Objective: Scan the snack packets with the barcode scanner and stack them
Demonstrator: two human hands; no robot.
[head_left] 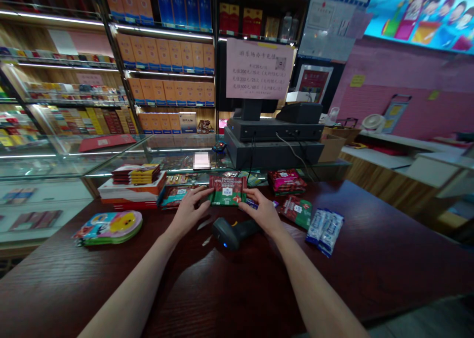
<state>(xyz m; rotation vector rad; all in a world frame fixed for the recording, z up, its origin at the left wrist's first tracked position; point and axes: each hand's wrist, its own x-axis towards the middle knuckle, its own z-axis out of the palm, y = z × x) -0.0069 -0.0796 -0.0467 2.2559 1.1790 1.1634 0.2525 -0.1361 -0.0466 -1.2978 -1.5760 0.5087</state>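
Note:
Between both hands a red-brown and green chocolate packet [227, 191], printed with "whole almond dark", is held upright with its front toward me. My left hand [190, 206] pinches its left edge with thumb and fingers. On the right edge, my right hand [262, 208] does the same. Just below the packet a black barcode scanner [231, 233] lies on the dark wooden counter [207, 288], a blue light glowing on its head. Partly behind my right hand is a purple packet [252, 203]. A teal and brown packet [174, 197] lies beside my left hand.
On the right are pink packets [287, 181], another red-green packet [296, 210] and blue-white sachets [325, 230]. Colourful cartoon packs [109, 227] and stacked boxes [131, 192] sit left. Behind stands a cash register [274, 148] with trailing cables, on a glass case.

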